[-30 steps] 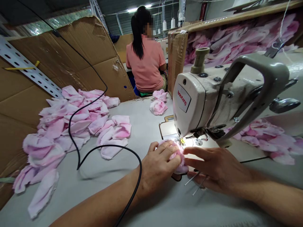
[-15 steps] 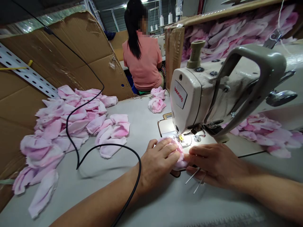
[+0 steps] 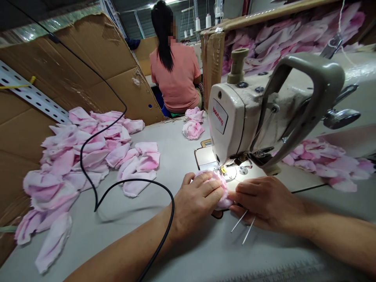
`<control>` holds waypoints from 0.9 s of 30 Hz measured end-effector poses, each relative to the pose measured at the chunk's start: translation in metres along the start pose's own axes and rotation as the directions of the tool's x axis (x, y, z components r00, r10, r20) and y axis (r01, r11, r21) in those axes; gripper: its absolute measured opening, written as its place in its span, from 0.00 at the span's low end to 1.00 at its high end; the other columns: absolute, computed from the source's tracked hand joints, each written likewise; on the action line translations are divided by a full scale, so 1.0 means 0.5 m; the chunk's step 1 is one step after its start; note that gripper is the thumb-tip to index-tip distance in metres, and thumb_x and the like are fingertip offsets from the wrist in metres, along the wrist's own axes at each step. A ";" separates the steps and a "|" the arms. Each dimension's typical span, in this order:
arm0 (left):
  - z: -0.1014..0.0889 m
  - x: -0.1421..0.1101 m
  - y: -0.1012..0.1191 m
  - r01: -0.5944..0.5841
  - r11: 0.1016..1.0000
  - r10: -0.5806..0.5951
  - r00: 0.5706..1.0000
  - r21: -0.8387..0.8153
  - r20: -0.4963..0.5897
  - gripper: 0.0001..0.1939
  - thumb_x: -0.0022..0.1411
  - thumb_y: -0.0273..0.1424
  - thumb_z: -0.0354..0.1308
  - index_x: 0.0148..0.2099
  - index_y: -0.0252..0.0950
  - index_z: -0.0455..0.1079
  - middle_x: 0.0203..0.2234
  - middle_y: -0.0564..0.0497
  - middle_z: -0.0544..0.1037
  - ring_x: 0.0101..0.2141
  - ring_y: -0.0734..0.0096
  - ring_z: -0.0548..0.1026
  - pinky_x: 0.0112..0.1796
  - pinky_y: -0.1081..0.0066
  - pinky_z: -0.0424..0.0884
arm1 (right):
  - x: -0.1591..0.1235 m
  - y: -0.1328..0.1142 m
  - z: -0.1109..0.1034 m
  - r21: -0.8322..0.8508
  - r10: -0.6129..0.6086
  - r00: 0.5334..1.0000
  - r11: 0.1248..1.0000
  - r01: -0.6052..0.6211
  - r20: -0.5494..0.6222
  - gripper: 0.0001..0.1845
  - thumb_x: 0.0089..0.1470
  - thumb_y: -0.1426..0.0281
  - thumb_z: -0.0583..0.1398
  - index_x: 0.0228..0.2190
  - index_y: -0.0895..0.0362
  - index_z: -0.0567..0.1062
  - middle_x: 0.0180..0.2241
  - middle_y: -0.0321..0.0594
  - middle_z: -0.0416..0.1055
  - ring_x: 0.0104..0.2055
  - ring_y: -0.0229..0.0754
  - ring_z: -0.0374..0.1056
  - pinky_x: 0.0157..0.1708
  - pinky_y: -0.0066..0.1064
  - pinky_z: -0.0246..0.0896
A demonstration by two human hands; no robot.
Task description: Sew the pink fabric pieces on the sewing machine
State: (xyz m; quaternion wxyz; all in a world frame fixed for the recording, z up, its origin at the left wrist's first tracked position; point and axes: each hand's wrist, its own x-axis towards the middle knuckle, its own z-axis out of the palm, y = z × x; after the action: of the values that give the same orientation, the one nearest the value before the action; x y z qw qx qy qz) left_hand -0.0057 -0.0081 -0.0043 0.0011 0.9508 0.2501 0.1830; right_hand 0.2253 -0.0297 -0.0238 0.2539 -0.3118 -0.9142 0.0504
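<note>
Under the lit needle area of a sewing machine (image 3: 227,113), a gathered pink-and-white fabric piece (image 3: 225,199) lies on the bed. My left hand (image 3: 201,196) rests over it with bent fingers, gripping it against the surface and hiding much of it. From the right, my right hand (image 3: 267,201) touches the fabric's edge with its fingertips. Held in that same hand is a slim metal tool (image 3: 248,231), whose two thin prongs stick out below the palm; its other end is hidden. The yellow-marked presser foot (image 3: 223,170) is just beyond my left fingers.
A pile of pink fabric pieces (image 3: 88,137) covers the table's left side, and a black cable (image 3: 129,180) loops above the table. Two gathered pink pieces (image 3: 193,129) sit behind the machine; more petals (image 3: 329,160) lie right. A co-worker (image 3: 178,78) sits beyond the cardboard (image 3: 82,66).
The whole view has shifted slightly left. Both hands keep nearly the same place on the fabric, and the metal prongs have tilted a little.
</note>
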 end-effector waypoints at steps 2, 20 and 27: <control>-0.001 0.001 0.001 0.006 1.000 -0.006 1.000 -0.008 0.001 0.11 0.74 0.32 0.46 0.50 0.39 0.68 0.48 0.55 0.76 0.57 0.67 0.65 0.50 0.65 0.55 | -0.001 0.001 0.002 0.002 0.001 1.000 1.000 -0.001 -0.003 0.11 0.65 0.69 0.52 0.32 0.56 0.72 0.25 0.32 0.61 0.25 0.38 0.52 0.26 0.34 0.40; -0.006 0.003 0.007 0.031 0.999 -0.032 0.999 0.021 0.043 0.10 0.73 0.32 0.47 0.48 0.39 0.69 0.48 0.54 0.76 0.57 0.65 0.65 0.50 0.64 0.56 | 0.000 -0.003 0.002 -0.044 -0.024 0.998 0.999 0.022 -0.049 0.17 0.67 0.70 0.50 0.29 0.57 0.75 0.24 0.33 0.62 0.23 0.38 0.53 0.26 0.34 0.40; -0.006 0.003 0.006 0.030 0.999 -0.031 0.998 0.025 0.048 0.11 0.74 0.32 0.46 0.48 0.39 0.69 0.48 0.55 0.76 0.57 0.66 0.65 0.49 0.64 0.56 | 0.001 -0.004 0.002 -0.045 -0.013 0.999 0.999 0.010 -0.051 0.18 0.67 0.69 0.50 0.30 0.57 0.75 0.24 0.33 0.62 0.23 0.38 0.53 0.26 0.34 0.41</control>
State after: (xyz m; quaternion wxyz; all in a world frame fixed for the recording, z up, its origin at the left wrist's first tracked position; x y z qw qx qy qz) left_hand -0.0041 -0.0105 -0.0007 -0.0017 0.9509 0.2668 0.1567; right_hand 0.2235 -0.0308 -0.0239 0.2705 -0.3133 -0.9101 0.0208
